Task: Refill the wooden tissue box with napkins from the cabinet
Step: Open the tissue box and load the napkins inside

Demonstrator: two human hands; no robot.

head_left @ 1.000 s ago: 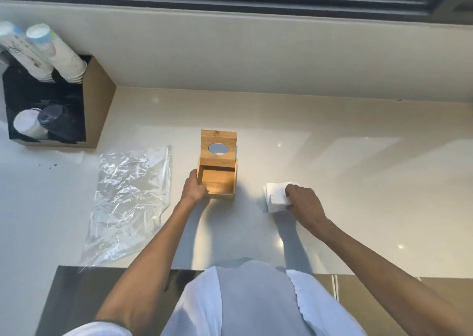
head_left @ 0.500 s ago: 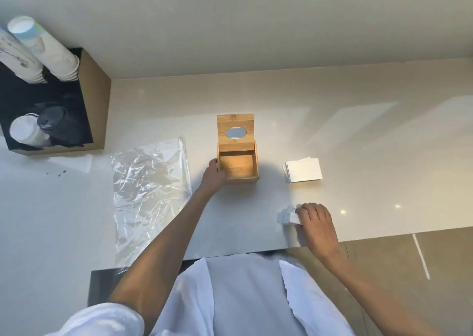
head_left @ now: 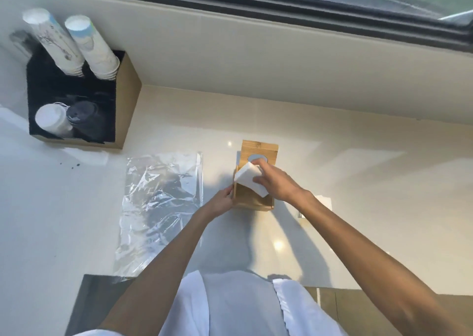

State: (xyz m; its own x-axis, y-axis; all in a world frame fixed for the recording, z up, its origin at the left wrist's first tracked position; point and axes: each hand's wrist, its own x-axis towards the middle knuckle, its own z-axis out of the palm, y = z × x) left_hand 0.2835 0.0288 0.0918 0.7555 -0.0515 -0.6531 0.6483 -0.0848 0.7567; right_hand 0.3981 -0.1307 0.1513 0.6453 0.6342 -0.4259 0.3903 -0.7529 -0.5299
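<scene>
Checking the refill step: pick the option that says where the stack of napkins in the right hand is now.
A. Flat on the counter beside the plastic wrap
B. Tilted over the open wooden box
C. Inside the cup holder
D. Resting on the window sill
B: the right hand holds the napkin stack tilted over the open wooden box, while the left hand steadies the box's side.

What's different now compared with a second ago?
The right hand picked part of the napkins off the counter and carried them over the open wooden box, tilted above its opening. The rest stayed on the counter. The left hand still steadies the box; the plastic wrapper lies unmoved.
</scene>
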